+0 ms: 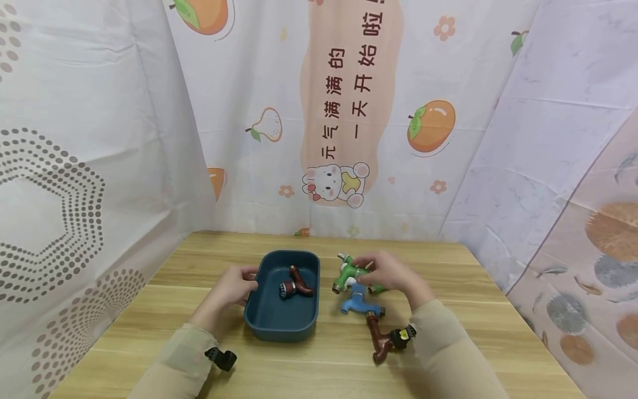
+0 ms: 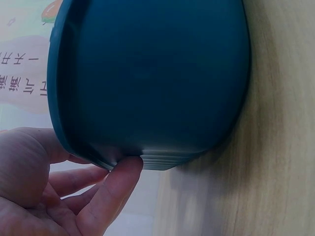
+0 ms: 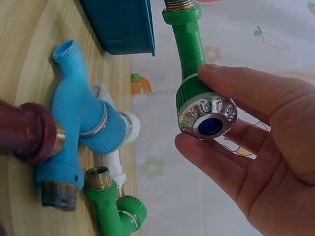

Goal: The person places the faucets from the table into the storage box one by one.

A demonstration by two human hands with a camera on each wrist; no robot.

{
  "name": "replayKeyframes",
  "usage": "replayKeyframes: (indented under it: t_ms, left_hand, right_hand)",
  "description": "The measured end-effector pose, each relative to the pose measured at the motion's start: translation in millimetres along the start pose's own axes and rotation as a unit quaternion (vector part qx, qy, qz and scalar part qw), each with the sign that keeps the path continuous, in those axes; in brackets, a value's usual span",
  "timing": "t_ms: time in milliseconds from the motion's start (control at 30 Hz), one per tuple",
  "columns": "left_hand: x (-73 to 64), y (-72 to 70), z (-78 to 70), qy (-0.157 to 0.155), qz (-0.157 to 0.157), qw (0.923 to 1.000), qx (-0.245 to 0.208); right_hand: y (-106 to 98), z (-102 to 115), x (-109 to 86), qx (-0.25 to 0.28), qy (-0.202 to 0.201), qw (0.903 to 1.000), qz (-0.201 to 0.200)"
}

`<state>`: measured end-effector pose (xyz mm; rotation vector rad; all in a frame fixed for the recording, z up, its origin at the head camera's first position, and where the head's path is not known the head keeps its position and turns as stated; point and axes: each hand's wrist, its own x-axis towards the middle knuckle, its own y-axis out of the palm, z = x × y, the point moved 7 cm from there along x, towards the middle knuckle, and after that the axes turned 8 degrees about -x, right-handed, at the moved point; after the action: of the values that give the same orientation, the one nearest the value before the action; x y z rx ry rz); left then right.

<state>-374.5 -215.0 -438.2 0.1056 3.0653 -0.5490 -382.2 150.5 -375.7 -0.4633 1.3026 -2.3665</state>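
My left hand (image 1: 235, 286) grips the left side of a dark teal plastic bin (image 1: 281, 334), its fingers at the ridged part of the rim (image 2: 162, 162). Inside the bin lies a brown faucet (image 1: 299, 284). My right hand (image 1: 389, 270) pinches a green faucet (image 3: 189, 51) by its round knob, thumb on one side and fingers on the other. In the right wrist view the faucet is lifted above the others. Near that hand are a blue faucet (image 1: 359, 303), a second green faucet (image 3: 110, 211) and a white faucet (image 3: 114, 164), partly hidden behind the blue one.
Another brown faucet (image 1: 382, 339) with a black end lies beside my right sleeve, nearer to me. Everything stands on a wood-grain table (image 1: 239, 366). Printed cloth (image 1: 259, 72) hangs behind the table and along both sides.
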Motion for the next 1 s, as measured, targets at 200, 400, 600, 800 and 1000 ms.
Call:
replayKeyframes:
  t_ms: [200,400,600,800,1000]
  left_hand:
    - [-0.1,0.6,0.3,-0.001,-0.003,1.0000,0.002]
    - [0.2,0.6,1.4,-0.003,-0.005,1.0000,0.002]
    - [0.3,-0.1,1.7,-0.006,-0.003,1.0000,-0.001]
    - [0.1,-0.3,0.2,-0.004,-0.001,1.0000,-0.001]
    - [-0.6,-0.7,0.3,-0.005,-0.002,1.0000,0.002]
  right_hand:
    - [2.2,6.5,5.6,0.001,-0.002,1.0000,0.007]
    - [3.9,14.9,11.2,-0.001,-0.015,0.9999,0.009]
    - [5.3,24.0,18.1,0.014,-0.026,0.9994,0.017]
    - [9.9,29.7,25.7,0.009,-0.036,0.9990,0.026]
    - [12.9,39.2,30.3,-0.011,-0.038,0.9988,0.029]
